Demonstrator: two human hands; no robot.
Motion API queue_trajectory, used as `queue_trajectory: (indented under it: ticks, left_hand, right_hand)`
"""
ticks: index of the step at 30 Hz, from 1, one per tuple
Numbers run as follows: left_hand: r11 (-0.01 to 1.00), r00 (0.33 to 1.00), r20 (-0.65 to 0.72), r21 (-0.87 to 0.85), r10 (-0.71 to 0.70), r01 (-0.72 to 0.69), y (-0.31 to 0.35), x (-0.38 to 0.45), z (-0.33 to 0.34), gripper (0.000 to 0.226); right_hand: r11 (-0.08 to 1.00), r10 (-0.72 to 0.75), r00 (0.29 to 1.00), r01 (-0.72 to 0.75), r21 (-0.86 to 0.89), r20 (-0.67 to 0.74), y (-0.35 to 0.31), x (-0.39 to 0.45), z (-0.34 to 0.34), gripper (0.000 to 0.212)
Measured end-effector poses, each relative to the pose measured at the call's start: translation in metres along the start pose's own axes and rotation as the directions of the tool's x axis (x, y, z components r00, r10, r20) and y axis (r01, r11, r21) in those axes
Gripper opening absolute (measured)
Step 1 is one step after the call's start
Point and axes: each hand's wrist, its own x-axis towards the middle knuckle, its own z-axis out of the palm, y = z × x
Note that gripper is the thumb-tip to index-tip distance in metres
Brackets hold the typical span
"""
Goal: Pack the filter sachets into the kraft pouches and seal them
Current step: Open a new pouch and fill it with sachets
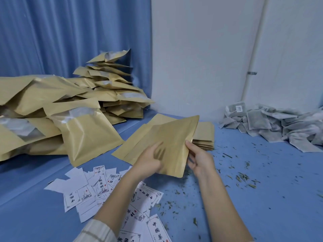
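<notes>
Pouch [174, 145] is being held mid-counter, left hand [148, 161] gripping its near edge, right hand [199, 158] pinching the right edge; mouth needs spreading before reaching far-right for sachets [279, 124].

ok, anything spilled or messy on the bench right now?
Yes. Loose green herb bits are scattered over the blue table to the right of the hands, toward the sachet pile, looking like spilled filling. The printed labels lie in a loose jumble near the left hand, some face down.
</notes>
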Motion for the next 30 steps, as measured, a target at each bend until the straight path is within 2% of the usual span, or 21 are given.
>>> queue_trajectory:
  ticks: [2, 4, 7, 8, 12, 15, 17, 19, 23, 25, 26, 27, 29, 30]
  left_hand:
    - [0.978, 0.996, -0.084, -0.206, -0.01, -0.007, 0.017, 0.0, 0.012, 0.063]
    - [0.954, 0.984, -0.167, -0.301, -0.06, 0.007, 0.031, 0.005, 0.025, 0.051]
    - [0.959, 0.945, -0.299, -0.277, -0.135, 0.05, 0.044, 0.014, 0.044, 0.055]
    - [0.969, 0.925, -0.352, -0.238, -0.146, 0.062, 0.047, 0.016, 0.048, 0.055]
    - [0.981, 0.843, -0.519, -0.188, -0.142, 0.049, 0.05, 0.022, 0.061, 0.044]
    - [0.933, 0.844, -0.513, -0.356, -0.155, -0.045, 0.046, 0.023, 0.07, 0.04]
    - [0.829, 0.864, -0.449, -0.554, -0.229, -0.069, 0.045, 0.021, 0.072, 0.038]
    - [0.715, 0.881, -0.358, -0.698, -0.308, -0.033, 0.042, 0.023, 0.073, 0.033]
    - [0.612, 0.89, -0.27, -0.791, -0.366, 0.012, 0.036, 0.026, 0.076, 0.03]
    - [0.613, 0.9, -0.267, -0.79, -0.346, 0.001, 0.033, 0.027, 0.078, 0.029]
    - [0.649, 0.899, -0.296, -0.761, -0.322, -0.018, 0.032, 0.028, 0.08, 0.028]
    - [0.735, 0.891, -0.355, -0.677, -0.281, -0.038, 0.031, 0.028, 0.082, 0.028]
    - [0.936, 0.855, -0.502, -0.348, -0.133, -0.059, 0.031, 0.026, 0.087, 0.03]
    - [0.981, 0.835, -0.549, -0.179, -0.042, -0.069, 0.032, 0.024, 0.09, 0.03]
  right_hand:
    - [1.0, -0.016, 1.0, 0.015, 0.01, 0.026, 0.001, 0.0, 0.001, 0.009]
    - [0.998, -0.063, 0.996, 0.065, -0.022, 0.058, 0.004, -0.001, 0.004, 0.007]
    - [0.955, -0.19, 0.977, 0.208, -0.213, 0.1, 0.007, -0.005, 0.007, 0.003]
    - [0.926, -0.23, 0.965, 0.256, -0.278, 0.124, 0.007, -0.006, 0.007, 0.009]
    - [0.855, -0.293, 0.935, 0.35, -0.382, 0.201, 0.007, -0.008, 0.005, 0.014]
    - [0.868, -0.266, 0.939, 0.332, -0.369, 0.219, 0.01, -0.007, 0.003, 0.01]
    - [0.899, -0.219, 0.95, 0.285, -0.334, 0.221, 0.011, -0.005, 0.0, 0.012]
    - [0.933, -0.154, 0.959, 0.221, -0.283, 0.239, 0.013, -0.001, -0.004, 0.013]
    - [0.961, -0.111, 0.966, 0.164, -0.222, 0.233, 0.018, 0.003, -0.009, 0.016]
    - [0.941, -0.195, 0.968, 0.23, -0.247, 0.159, 0.021, 0.005, -0.009, 0.017]
    - [0.884, -0.286, 0.951, 0.31, -0.35, 0.119, 0.023, 0.007, -0.009, 0.018]
    - [0.778, -0.396, 0.913, 0.391, -0.491, 0.101, 0.025, 0.009, -0.009, 0.019]
    - [0.549, -0.578, 0.807, 0.496, -0.673, 0.124, 0.03, 0.008, -0.008, 0.016]
    - [0.495, -0.608, 0.779, 0.522, -0.695, 0.153, 0.032, 0.008, -0.008, 0.013]
